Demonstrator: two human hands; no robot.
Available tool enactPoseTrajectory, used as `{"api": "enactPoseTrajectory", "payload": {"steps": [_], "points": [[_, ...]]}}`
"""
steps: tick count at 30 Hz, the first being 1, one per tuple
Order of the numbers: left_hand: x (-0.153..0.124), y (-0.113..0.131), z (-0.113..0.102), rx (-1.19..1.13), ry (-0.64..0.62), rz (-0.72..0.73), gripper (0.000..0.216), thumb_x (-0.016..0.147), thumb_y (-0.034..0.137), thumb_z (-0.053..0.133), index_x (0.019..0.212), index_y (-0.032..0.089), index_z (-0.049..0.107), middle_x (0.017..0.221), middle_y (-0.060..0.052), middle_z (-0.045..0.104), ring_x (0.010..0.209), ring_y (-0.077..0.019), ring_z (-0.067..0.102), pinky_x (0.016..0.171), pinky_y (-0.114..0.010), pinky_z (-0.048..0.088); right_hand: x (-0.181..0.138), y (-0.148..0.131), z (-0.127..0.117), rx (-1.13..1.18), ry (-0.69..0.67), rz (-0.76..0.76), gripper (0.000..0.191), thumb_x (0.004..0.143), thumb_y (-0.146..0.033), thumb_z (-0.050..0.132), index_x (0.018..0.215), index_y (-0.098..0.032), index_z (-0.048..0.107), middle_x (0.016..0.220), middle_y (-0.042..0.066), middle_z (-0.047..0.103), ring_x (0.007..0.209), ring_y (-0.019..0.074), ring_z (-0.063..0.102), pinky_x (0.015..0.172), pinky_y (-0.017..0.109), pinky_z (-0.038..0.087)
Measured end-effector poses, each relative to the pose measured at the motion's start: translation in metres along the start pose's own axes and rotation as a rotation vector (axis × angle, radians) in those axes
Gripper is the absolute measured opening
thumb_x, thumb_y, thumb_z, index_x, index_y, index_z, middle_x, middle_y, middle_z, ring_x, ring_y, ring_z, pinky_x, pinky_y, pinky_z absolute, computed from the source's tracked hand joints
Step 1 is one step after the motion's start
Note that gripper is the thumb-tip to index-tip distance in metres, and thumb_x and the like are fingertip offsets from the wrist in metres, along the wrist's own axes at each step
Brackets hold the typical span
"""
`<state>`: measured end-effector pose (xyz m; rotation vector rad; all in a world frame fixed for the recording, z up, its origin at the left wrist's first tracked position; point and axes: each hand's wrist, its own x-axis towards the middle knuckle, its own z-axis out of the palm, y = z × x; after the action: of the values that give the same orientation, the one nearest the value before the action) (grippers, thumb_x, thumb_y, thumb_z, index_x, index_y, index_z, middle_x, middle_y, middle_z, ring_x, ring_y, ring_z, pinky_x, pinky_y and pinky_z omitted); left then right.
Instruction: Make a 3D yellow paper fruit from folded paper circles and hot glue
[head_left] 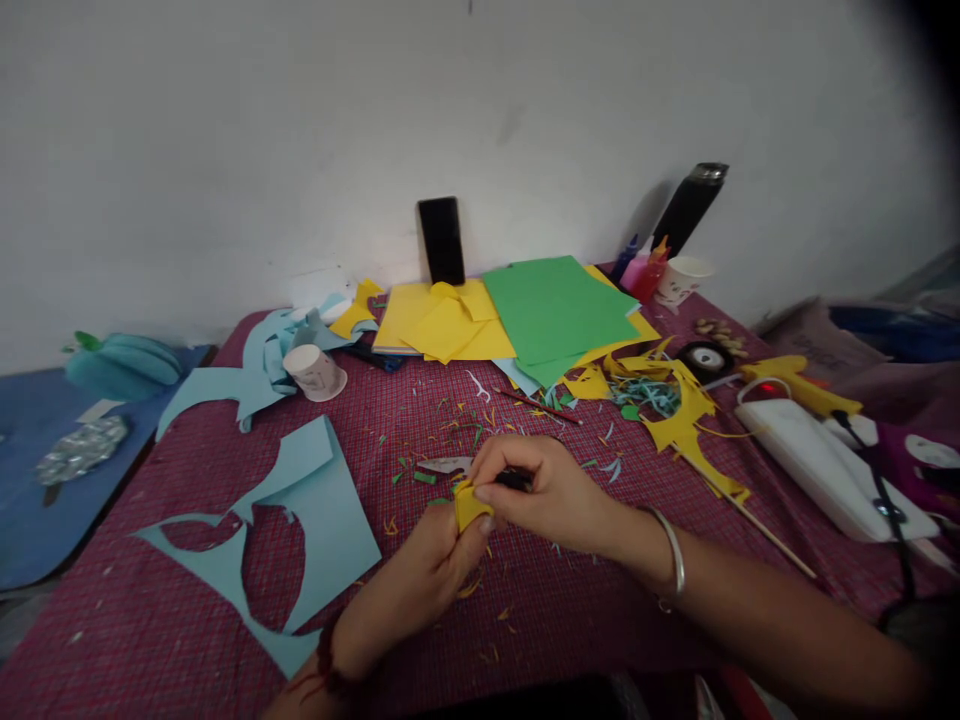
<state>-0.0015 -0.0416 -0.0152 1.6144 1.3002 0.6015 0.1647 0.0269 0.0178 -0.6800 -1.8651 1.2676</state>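
A small piece of yellow paper (469,508) sits between the two hands, above the front middle of the worktop (592,610), which is covered by a red-and-blue checked cloth. The piece is bright and plain, looks folded or layered along its upper edge, and narrows towards the top; the fingers hide part of its outline. The left hand (431,560) pinches it from below, thumb against its lower right side. The right hand (541,492) has its thumb and fingertips pressed together at the piece's upper right edge. Scissors (444,465) show just behind the hands, blades pointing left; whether the right hand also touches their black handle cannot be told. Thin yellow and green paper snippets (469,432) lie scattered around.
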Motion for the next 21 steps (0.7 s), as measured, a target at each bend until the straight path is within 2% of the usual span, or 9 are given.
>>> {"api": "enactPoseTrajectory", "payload": {"steps": [7, 11, 14, 16, 18, 21], "points": [[-0.0017, 0.0034, 0.0031, -0.035, 0.025, -0.038, 0.029, 0.092, 0.043, 0.042, 0.075, 0.020, 0.046, 0.067, 0.001, 0.047, 0.058, -0.0132, 0.038, 0.054, -0.029, 0.030, -0.0004, -0.0015, 0.0037, 0.005, 0.032, 0.074, 0.011, 0.072, -0.010, 0.057, 0.065, -0.019, 0.059, 0.069, -0.001, 0.062, 0.067, 0.0131, 0.059, 0.064, 0.029, 0.048], [0.0009, 0.0070, 0.0042, -0.148, -0.023, -0.027, 0.031, 0.093, 0.044, 0.039, 0.074, 0.020, 0.045, 0.065, 0.003, 0.044, 0.056, -0.0113, 0.035, 0.051, -0.027, 0.029, -0.0007, -0.0006, 0.0052, 0.023, 0.048, 0.119, 0.010, 0.071, -0.012, 0.057, 0.065, -0.019, 0.056, 0.067, -0.001, 0.059, 0.064, 0.0119, 0.056, 0.062, 0.028, 0.046], [0.0042, 0.0073, 0.0065, -0.272, -0.080, -0.035, 0.034, 0.094, 0.043, 0.035, 0.074, 0.019, 0.048, 0.060, 0.005, 0.041, 0.052, -0.0098, 0.034, 0.048, -0.024, 0.030, 0.0007, 0.0014, 0.0059, 0.073, 0.055, 0.164, 0.008, 0.072, -0.014, 0.057, 0.074, -0.020, 0.053, 0.070, -0.003, 0.056, 0.063, 0.0099, 0.053, 0.060, 0.025, 0.045], [0.0059, 0.0072, 0.0071, -0.356, -0.127, -0.049, 0.034, 0.094, 0.042, 0.034, 0.078, 0.019, 0.052, 0.056, 0.006, 0.039, 0.047, -0.0090, 0.034, 0.045, -0.023, 0.029, 0.0014, 0.0028, 0.0057, 0.121, 0.005, 0.203, 0.009, 0.074, -0.018, 0.059, 0.081, -0.020, 0.053, 0.070, -0.004, 0.056, 0.061, 0.0093, 0.054, 0.056, 0.023, 0.045], [0.0066, 0.0071, 0.0056, -0.436, -0.181, -0.068, 0.034, 0.093, 0.041, 0.035, 0.080, 0.018, 0.055, 0.051, 0.007, 0.037, 0.042, -0.0081, 0.031, 0.042, -0.022, 0.028, 0.0017, 0.0043, 0.0049, 0.195, -0.107, 0.274, 0.009, 0.077, -0.025, 0.061, 0.078, -0.019, 0.054, 0.064, -0.004, 0.056, 0.054, 0.0091, 0.054, 0.050, 0.022, 0.043], [0.0069, 0.0057, -0.0007, -0.531, -0.269, -0.075, 0.042, 0.091, 0.049, 0.037, 0.086, 0.015, 0.060, 0.054, 0.003, 0.050, 0.043, -0.0088, 0.042, 0.046, -0.023, 0.037, 0.0019, 0.0081, 0.0030, 0.296, -0.209, 0.386, 0.020, 0.082, -0.033, 0.059, 0.069, -0.019, 0.051, 0.054, -0.005, 0.054, 0.043, 0.0081, 0.050, 0.042, 0.022, 0.036]]}}
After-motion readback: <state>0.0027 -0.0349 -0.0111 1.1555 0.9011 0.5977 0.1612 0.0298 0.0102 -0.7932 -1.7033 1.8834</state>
